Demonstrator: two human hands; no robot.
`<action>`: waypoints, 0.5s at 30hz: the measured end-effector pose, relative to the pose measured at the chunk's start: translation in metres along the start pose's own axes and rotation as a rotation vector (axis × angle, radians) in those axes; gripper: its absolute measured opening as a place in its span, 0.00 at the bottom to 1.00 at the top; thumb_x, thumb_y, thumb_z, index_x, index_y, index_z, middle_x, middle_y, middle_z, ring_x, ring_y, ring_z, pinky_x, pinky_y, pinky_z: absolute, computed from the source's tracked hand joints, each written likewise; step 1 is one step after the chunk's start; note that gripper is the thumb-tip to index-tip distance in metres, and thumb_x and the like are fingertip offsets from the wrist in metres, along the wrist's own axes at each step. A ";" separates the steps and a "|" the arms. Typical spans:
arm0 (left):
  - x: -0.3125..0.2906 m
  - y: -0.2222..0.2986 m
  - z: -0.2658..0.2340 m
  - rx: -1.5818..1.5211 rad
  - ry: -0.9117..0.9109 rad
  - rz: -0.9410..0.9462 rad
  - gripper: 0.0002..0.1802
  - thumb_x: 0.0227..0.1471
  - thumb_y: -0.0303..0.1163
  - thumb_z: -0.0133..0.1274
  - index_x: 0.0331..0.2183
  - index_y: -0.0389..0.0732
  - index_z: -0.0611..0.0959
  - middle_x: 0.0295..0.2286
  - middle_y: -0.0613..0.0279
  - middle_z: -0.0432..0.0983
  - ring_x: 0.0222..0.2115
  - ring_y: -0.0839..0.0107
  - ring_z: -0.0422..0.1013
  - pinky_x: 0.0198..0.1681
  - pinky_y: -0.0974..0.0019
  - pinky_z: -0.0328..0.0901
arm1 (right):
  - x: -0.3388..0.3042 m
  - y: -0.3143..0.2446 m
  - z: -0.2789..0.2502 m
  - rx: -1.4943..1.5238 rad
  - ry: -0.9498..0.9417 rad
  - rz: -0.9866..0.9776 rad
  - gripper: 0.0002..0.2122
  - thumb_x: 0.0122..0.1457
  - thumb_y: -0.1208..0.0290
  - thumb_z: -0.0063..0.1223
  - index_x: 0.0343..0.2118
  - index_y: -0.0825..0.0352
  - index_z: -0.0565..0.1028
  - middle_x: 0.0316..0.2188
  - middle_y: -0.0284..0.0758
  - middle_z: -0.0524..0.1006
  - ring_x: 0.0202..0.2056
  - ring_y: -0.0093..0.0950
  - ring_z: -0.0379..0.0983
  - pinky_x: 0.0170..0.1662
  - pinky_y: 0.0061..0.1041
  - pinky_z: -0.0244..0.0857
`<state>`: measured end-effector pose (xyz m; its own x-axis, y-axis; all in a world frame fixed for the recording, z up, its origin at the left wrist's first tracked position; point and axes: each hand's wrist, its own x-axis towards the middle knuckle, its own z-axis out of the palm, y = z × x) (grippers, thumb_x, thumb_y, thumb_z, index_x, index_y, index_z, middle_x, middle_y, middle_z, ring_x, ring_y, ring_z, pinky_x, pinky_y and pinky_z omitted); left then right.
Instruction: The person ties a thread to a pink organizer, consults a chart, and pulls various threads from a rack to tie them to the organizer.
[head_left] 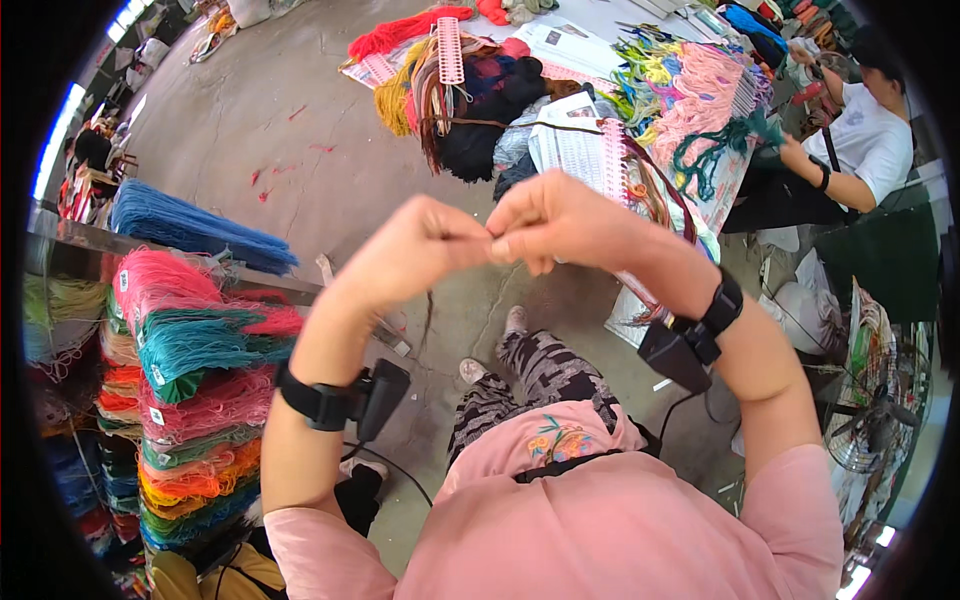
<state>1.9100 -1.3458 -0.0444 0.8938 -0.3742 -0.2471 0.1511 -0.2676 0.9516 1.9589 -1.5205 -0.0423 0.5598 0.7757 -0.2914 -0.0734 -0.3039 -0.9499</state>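
My left hand point(430, 245) and my right hand point(545, 225) meet fingertip to fingertip in the middle, raised above the floor. Both are closed in a pinch and slightly blurred. A thin dark strand of yarn point(429, 318) hangs below my left hand; its part between the fingertips is mostly hidden. Beyond my right hand, the table point(597, 22) holds papers point(572, 145), a pink punched card strip point(613, 160) and dark yarn bundles point(490, 110). A long brown strand lies across these papers.
At left a rack carries stacked yarn hanks in pink, teal point(200, 345) and orange, with a blue hank point(200, 230) on top. A co-worker point(865, 140) sits at the table's right, handling green yarn point(715, 150). A fan point(880, 425) stands at lower right.
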 end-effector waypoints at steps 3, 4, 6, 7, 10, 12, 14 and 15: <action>-0.019 0.046 -0.019 -0.005 0.152 0.009 0.07 0.40 0.28 0.51 0.21 0.34 0.79 0.13 0.73 0.67 0.14 0.86 0.56 0.17 0.78 0.53 | -0.016 -0.046 -0.021 -0.120 -0.069 -0.006 0.09 0.42 0.72 0.52 0.25 0.73 0.71 0.14 0.32 0.69 0.14 0.17 0.64 0.16 0.14 0.57; -0.017 0.050 -0.022 -0.043 0.205 0.011 0.07 0.40 0.29 0.51 0.20 0.36 0.79 0.11 0.75 0.63 0.12 0.86 0.51 0.15 0.78 0.46 | -0.020 -0.052 -0.029 -0.104 -0.076 -0.028 0.08 0.43 0.72 0.52 0.23 0.72 0.71 0.14 0.32 0.69 0.13 0.17 0.64 0.15 0.14 0.56; -0.010 0.056 -0.026 -0.072 0.275 0.014 0.06 0.39 0.30 0.52 0.20 0.38 0.79 0.09 0.77 0.58 0.10 0.86 0.46 0.12 0.78 0.39 | -0.026 -0.072 -0.049 -0.212 -0.032 -0.087 0.08 0.43 0.71 0.51 0.23 0.72 0.71 0.14 0.31 0.69 0.12 0.17 0.63 0.15 0.13 0.54; -0.005 0.057 -0.026 -0.087 0.290 0.049 0.07 0.40 0.31 0.52 0.20 0.38 0.79 0.09 0.78 0.57 0.10 0.86 0.45 0.12 0.78 0.39 | -0.030 -0.079 -0.063 -0.184 -0.039 -0.128 0.09 0.43 0.70 0.52 0.23 0.72 0.71 0.13 0.31 0.69 0.11 0.16 0.63 0.14 0.13 0.53; 0.011 0.056 -0.022 -0.123 0.334 0.076 0.08 0.41 0.32 0.52 0.21 0.37 0.78 0.09 0.78 0.55 0.10 0.86 0.45 0.12 0.78 0.38 | -0.045 -0.113 -0.090 -0.166 0.028 -0.216 0.05 0.44 0.74 0.48 0.20 0.72 0.70 0.07 0.28 0.64 0.06 0.12 0.55 0.10 0.11 0.47; 0.033 0.057 -0.011 -0.193 0.337 0.132 0.08 0.42 0.31 0.51 0.22 0.36 0.78 0.09 0.78 0.53 0.10 0.87 0.44 0.13 0.78 0.38 | -0.061 -0.136 -0.121 -0.215 -0.012 -0.118 0.06 0.48 0.72 0.45 0.23 0.71 0.69 0.12 0.29 0.67 0.11 0.12 0.58 0.12 0.10 0.49; 0.054 0.066 -0.001 -0.202 0.343 0.153 0.08 0.42 0.31 0.50 0.23 0.35 0.78 0.09 0.78 0.53 0.10 0.87 0.44 0.13 0.78 0.38 | -0.064 -0.154 -0.154 0.275 -0.275 0.010 0.09 0.53 0.79 0.37 0.28 0.80 0.69 0.16 0.39 0.71 0.15 0.21 0.69 0.15 0.11 0.64; 0.066 0.070 0.004 -0.219 0.338 0.177 0.08 0.43 0.31 0.50 0.23 0.35 0.78 0.09 0.78 0.53 0.10 0.87 0.44 0.13 0.78 0.38 | -0.059 -0.153 -0.162 0.128 -0.280 -0.089 0.08 0.50 0.80 0.41 0.20 0.76 0.71 0.12 0.37 0.71 0.10 0.18 0.66 0.11 0.09 0.60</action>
<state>1.9777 -1.3922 0.0053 0.9964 -0.0762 -0.0377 0.0365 -0.0172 0.9992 2.0707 -1.6098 0.1384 0.3213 0.9236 -0.2093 -0.1470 -0.1696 -0.9745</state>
